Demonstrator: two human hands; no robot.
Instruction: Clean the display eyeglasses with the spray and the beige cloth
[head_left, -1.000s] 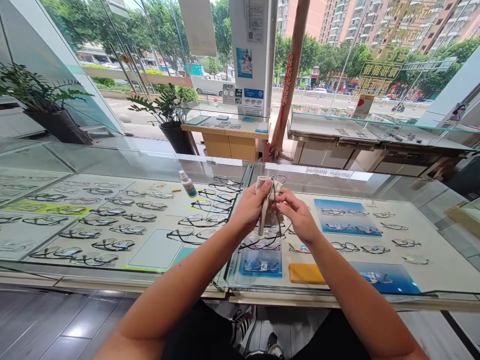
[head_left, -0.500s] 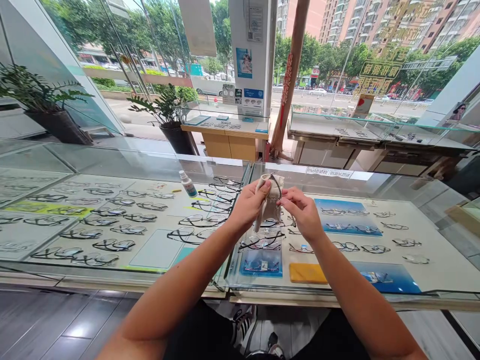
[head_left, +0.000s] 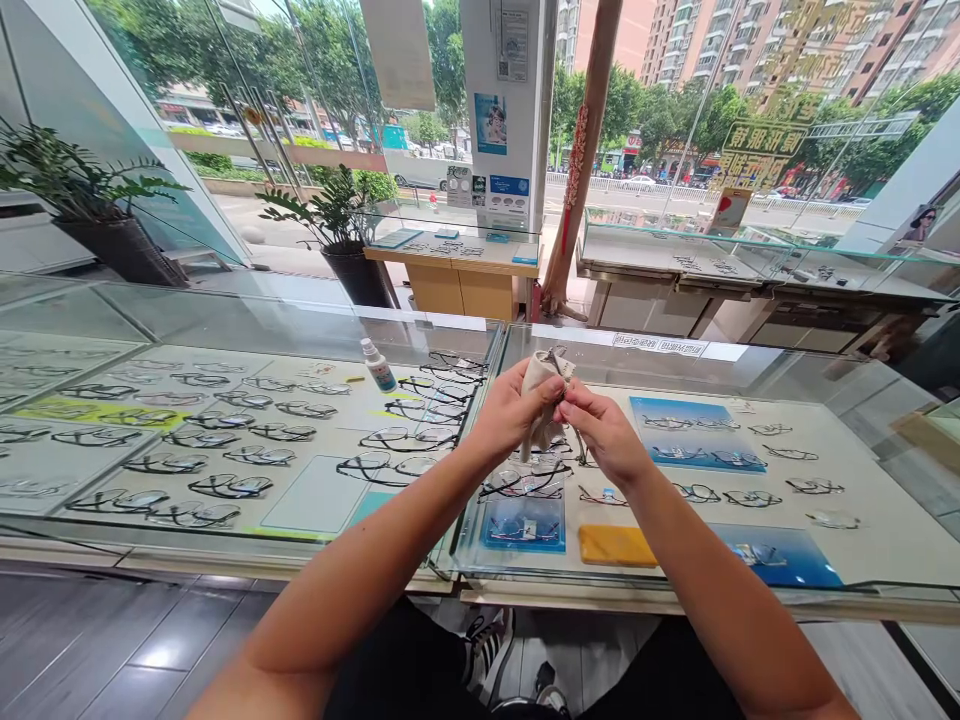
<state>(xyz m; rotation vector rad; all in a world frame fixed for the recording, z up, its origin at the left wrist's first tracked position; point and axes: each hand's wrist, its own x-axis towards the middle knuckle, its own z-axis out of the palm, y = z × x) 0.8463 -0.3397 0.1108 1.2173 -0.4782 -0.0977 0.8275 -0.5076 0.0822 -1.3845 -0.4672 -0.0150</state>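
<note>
Above the glass counter, my left hand (head_left: 511, 408) is closed around a beige cloth (head_left: 538, 378), its thumb pressing on the front. Part of a dark-framed pair of glasses (head_left: 556, 355) pokes out at the cloth's top; most of the frame is covered by cloth and fingers. My right hand (head_left: 600, 425) pinches the glasses at the right side of the cloth, fingertips close to my left thumb. A thin temple seems to hang below the right fingers. To the left, a small white spray bottle (head_left: 379, 368) stands on the counter glass.
Rows of eyeglasses (head_left: 229, 485) lie inside the glass display counter (head_left: 480, 570). A yellow case (head_left: 616, 546) rests near the front right, beside blue display cards (head_left: 679, 435). Beyond the counter stand potted plants (head_left: 352, 260), a wooden trunk (head_left: 581, 160) and further display cases (head_left: 660, 265).
My left thumb has shifted right and the cloth is now folded more tightly over the glasses. My right fingers have closed in against the left thumb.
</note>
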